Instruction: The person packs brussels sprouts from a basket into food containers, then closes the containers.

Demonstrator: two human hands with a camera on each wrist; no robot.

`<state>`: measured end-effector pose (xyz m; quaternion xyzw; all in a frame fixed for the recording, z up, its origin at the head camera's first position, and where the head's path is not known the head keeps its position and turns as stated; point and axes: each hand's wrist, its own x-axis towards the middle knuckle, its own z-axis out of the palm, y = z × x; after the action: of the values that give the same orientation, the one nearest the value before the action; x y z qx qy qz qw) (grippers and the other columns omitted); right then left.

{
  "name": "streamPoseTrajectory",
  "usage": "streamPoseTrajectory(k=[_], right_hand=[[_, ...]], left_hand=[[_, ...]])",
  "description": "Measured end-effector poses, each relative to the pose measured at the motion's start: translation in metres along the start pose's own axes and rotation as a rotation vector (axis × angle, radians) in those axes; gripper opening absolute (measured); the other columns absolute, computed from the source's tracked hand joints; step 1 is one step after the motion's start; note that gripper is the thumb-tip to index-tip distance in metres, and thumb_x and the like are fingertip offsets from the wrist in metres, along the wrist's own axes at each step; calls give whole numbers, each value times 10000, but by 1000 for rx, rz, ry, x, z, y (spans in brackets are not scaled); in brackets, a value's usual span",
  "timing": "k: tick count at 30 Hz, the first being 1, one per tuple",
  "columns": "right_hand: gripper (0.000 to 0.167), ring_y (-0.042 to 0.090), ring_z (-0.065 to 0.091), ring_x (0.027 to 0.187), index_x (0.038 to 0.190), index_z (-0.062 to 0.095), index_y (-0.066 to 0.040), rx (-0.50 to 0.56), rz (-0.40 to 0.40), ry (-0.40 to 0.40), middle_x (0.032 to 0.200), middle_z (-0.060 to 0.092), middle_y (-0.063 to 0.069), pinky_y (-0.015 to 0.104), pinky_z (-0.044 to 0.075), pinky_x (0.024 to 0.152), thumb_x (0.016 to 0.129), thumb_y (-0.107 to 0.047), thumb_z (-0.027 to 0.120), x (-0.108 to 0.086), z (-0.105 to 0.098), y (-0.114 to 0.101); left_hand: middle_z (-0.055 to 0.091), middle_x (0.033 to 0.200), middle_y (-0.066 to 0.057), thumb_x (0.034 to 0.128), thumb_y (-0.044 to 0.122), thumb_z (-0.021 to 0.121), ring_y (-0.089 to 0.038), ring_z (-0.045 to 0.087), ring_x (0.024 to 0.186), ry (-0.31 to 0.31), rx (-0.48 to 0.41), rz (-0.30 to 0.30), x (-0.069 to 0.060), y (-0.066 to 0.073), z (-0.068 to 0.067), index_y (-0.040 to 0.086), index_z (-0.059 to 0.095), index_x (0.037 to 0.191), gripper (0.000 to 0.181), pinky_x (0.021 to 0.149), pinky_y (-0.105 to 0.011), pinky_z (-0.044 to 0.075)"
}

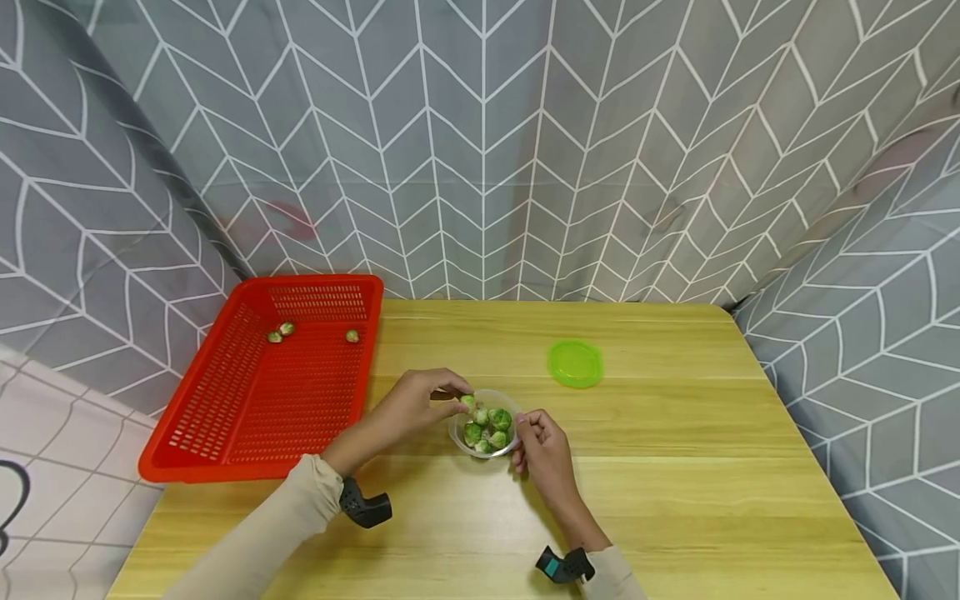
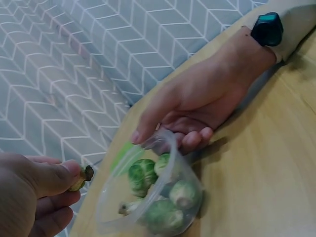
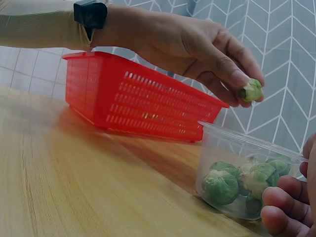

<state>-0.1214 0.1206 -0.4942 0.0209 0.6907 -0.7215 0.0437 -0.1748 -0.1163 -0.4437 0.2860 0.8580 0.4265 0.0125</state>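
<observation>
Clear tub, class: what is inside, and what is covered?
Several Brussels sprouts lie inside the tub, hiding parts of its floor. The left hand holds another sprout higher up.

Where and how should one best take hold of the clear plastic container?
Probably by its rim, coming from the person's right: the clear plastic container stands upright and its thin edge juts out, offering something to pinch. The right hand holds it there, leaving the open top accessible for the sprout in the left hand.
</observation>
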Motion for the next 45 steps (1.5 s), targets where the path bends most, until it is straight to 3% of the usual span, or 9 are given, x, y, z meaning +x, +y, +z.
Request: streamPoseTrajectory(k=[7,17,26,31,45], right_hand=[[296,244,578,492,1009,556,137,9,-3,-5,766,600,311,348,533,447,1055,-154,541,1,-1,1],[271,246,579,487,992,564,122,12,-3,-1,758,605,298,346,531,441,1052,-141,543,1,0,3],[256,205,568,480,990,569,109,20,-4,-1,762,600,313,345,533,442,1054,-137,538,2,0,2],[258,196,570,482,1007,576,109,18,-2,-6,774,604,318,336,532,441,1054,-142,539,2,-1,2],[268,208,563,470,987,564,124,18,-7,-3,724,602,272,341,527,435,1051,-135,544,1,0,2]], left_hand=[[731,1043,48,864,138,799,-107,692,959,-39,114,41,5,4,15,132,750,1078,220,877,-288,575],[733,1029,32,870,146,798,-101,676,918,-90,221,69,11,7,28,124,744,1075,213,821,-267,571],[736,1060,21,882,151,790,-118,679,974,-184,335,48,14,10,34,116,756,1086,210,874,-295,567],[726,1049,33,879,148,795,-105,669,968,-215,394,65,14,12,39,127,759,1063,189,863,-282,563],[696,1039,45,869,154,809,-87,660,914,-205,413,98,13,8,43,141,748,1048,189,786,-233,554]])
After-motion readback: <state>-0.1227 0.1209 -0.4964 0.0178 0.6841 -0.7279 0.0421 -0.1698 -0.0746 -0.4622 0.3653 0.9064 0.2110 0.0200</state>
